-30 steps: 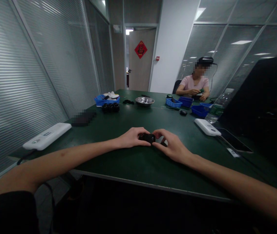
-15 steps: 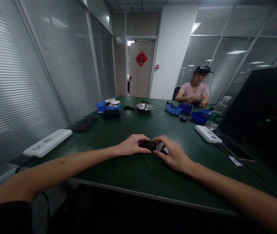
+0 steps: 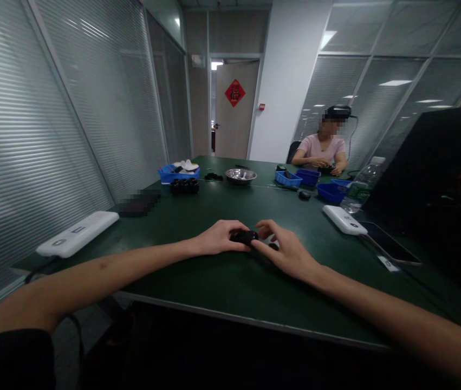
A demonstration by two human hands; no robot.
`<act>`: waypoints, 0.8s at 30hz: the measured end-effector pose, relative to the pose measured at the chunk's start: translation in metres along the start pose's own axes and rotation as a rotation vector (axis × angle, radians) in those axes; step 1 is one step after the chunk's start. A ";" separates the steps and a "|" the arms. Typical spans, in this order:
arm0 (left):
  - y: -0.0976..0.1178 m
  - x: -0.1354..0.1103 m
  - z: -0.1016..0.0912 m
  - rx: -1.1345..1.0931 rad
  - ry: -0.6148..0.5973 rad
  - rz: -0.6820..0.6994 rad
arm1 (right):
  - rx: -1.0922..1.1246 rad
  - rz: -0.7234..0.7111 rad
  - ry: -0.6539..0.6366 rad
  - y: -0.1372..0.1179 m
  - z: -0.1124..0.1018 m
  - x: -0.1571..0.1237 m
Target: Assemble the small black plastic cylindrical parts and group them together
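A red diamond sign point(image 3: 235, 93) on the door point(image 3: 236, 132) reads 福. Well right of the door, the green label point(image 3: 358, 192) on a bottle point(image 3: 370, 173) is too small to read.

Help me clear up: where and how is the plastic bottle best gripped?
Probably grip the plastic bottle between cap and green label, from the left and above: that upper part rises over the nearest blue bin, while a white power bank sits before its base and a dark panel flanks its right.

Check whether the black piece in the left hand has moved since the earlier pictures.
No, not noticeably: against the white power bank on the right, the black piece in the left hand keeps about the same place.
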State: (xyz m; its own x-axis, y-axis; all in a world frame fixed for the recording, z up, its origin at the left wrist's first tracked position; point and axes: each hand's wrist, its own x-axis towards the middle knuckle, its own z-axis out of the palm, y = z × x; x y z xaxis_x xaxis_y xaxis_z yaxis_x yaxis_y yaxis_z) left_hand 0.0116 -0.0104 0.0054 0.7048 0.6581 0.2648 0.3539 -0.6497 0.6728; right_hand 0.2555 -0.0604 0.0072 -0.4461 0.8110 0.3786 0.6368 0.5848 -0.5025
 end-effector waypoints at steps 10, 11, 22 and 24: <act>-0.004 0.001 0.001 0.010 0.013 0.012 | 0.011 -0.076 0.006 0.000 0.000 0.000; -0.003 0.001 0.001 0.009 0.011 0.014 | 0.014 -0.044 -0.003 0.000 0.000 0.001; -0.003 0.000 0.000 -0.010 0.000 0.004 | 0.038 -0.049 0.009 0.002 0.001 0.000; -0.002 0.000 0.000 0.003 0.002 0.006 | 0.039 0.001 -0.011 0.002 0.000 0.000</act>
State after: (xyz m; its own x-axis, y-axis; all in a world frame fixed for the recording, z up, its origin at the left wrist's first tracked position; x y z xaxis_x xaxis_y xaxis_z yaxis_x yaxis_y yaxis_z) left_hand 0.0110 -0.0089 0.0040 0.7053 0.6554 0.2701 0.3517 -0.6544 0.6694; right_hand 0.2563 -0.0589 0.0062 -0.4522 0.8116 0.3699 0.6124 0.5840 -0.5328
